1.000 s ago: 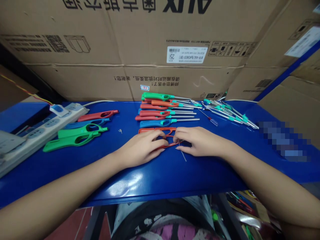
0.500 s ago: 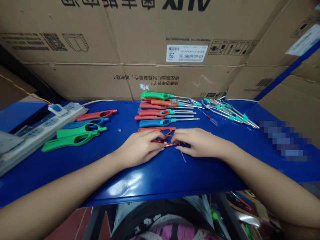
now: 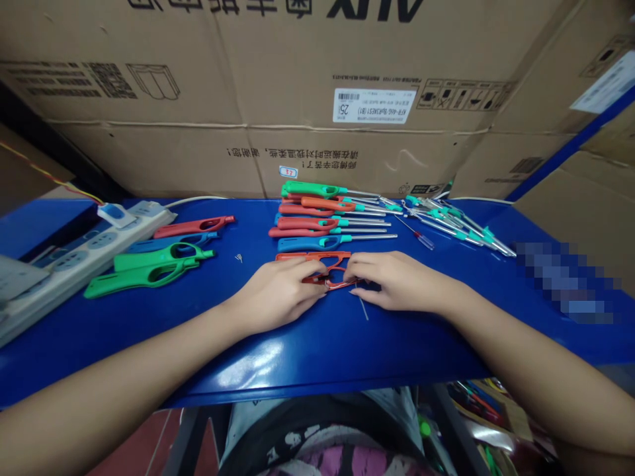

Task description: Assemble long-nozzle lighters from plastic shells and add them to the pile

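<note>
My left hand (image 3: pixel 278 291) is closed on the near orange-red lighter handle shell (image 3: pixel 340 285), its thumb and fingers at the shell's left part. My right hand (image 3: pixel 391 281) pinches the same shell at its right end. Much of that piece is hidden under my fingers, so the small parts inside cannot be made out. A second orange-red shell half (image 3: pixel 310 256) lies just beyond it, touching or close to my left fingers. From under my right hand a thin clear rod or tube (image 3: pixel 364 307) sticks out towards me.
Beyond my hands lie several assembled long-nosed lighters (image 3: pixel 317 225). Metal lighter nozzles with teal parts (image 3: pixel 456 225) are heaped at the right, beside a screwdriver (image 3: pixel 421 239). Left are green handle shells (image 3: pixel 143 274), small screws (image 3: pixel 239 258) and a power strip (image 3: pixel 74 258). Cardboard (image 3: pixel 278 99) stands behind.
The view has shifted very slightly. Both hands keep nearly the same place and grip on the orange-red shell, with only tiny finger movement.
</note>
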Motion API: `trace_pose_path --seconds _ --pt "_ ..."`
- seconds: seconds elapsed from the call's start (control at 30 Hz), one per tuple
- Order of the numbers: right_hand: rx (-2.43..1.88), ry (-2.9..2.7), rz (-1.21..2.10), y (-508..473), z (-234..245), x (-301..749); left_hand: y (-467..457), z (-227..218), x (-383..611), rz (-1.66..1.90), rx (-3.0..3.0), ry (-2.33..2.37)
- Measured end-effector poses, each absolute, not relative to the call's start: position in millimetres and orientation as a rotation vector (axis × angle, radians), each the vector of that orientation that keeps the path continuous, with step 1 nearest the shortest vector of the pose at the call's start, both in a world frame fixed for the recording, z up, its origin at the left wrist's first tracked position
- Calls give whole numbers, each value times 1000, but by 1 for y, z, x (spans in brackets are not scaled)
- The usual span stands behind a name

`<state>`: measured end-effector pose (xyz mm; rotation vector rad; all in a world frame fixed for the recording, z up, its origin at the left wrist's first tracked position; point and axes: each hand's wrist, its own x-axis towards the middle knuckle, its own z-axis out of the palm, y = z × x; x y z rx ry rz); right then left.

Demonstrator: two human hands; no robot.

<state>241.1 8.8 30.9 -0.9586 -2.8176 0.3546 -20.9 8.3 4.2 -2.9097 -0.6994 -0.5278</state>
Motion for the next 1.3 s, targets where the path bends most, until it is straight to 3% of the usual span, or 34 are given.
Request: trace_pose_path --seconds 0.43,0.63,0.9,1.3 --pt "-955 -2667 290 15 32 247 4 7 -18 -470 -2879 -695" --pt "-1649 -2211 -102 50 30 278 4 7 -16 -497 -2883 -654" --pt "-2428 -1854 -176 85 23 335 3 3 -21 -539 -2950 -628" --pt "-2278 -1913 -172 100 8 347 4 3 -25 -479 -2936 -567"
